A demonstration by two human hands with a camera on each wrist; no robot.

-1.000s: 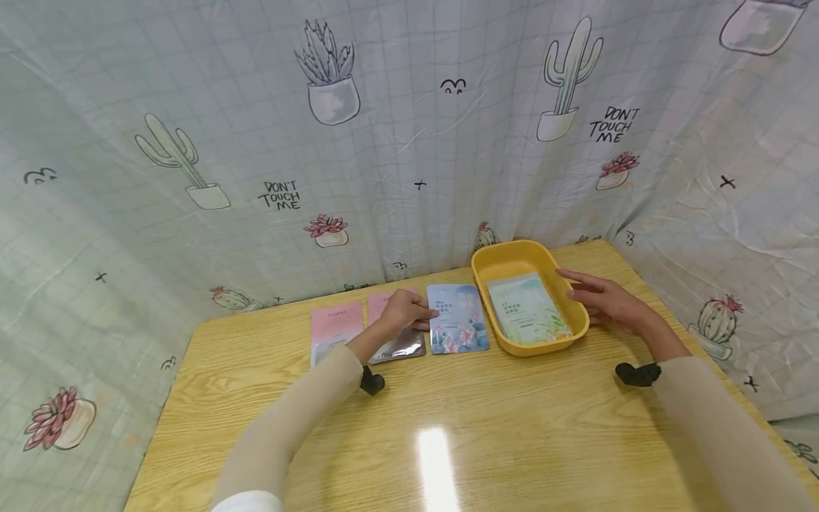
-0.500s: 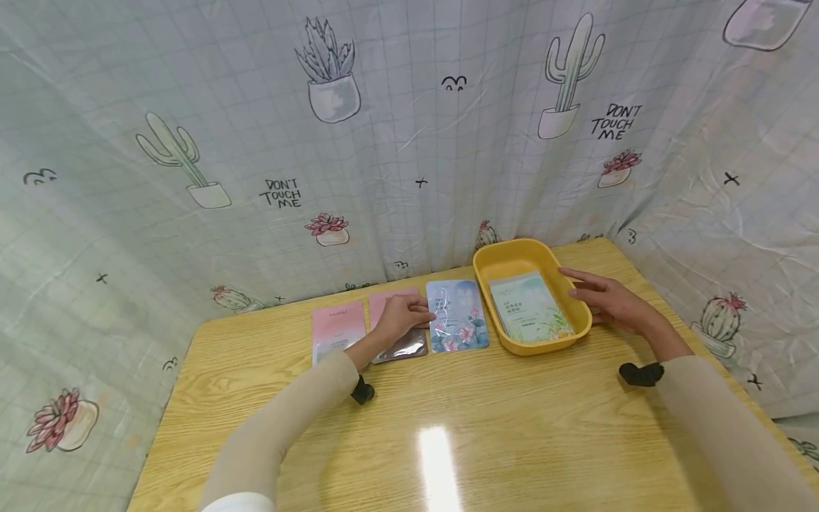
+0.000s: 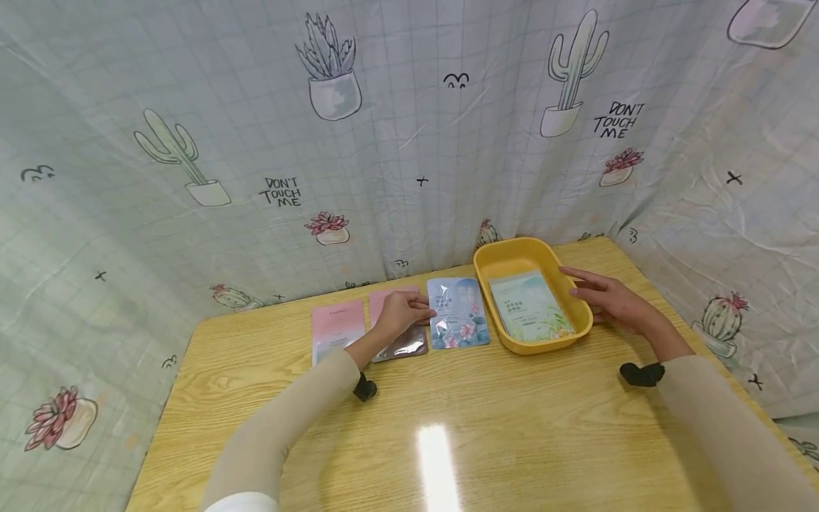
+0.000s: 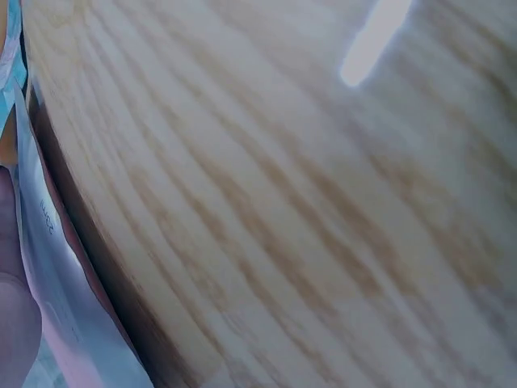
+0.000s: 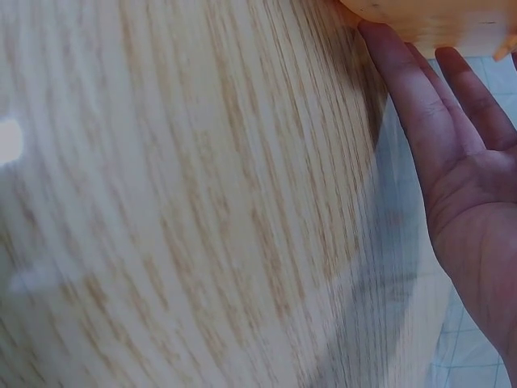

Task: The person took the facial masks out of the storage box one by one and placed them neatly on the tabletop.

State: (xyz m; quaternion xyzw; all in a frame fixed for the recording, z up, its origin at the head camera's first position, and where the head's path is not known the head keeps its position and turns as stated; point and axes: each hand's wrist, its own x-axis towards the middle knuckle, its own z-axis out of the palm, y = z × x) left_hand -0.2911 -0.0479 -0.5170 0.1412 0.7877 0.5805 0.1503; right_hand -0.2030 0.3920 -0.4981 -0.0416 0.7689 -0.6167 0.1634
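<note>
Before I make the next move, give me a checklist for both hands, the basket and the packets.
1. Yellow basket upright on the table: ok.
2. Right hand touching the basket's right side: ok.
3. Left hand at the blue packet: ok, fingertips reach its left edge.
4. Firm pinch on the blue packet: cannot tell; the thumb's contact is hidden.
5. Bare space in the basket beyond the green packet: ok.
6. Both pink packets uncovered: not ok; the left hand and forearm cover part of the right pink packet.
</note>
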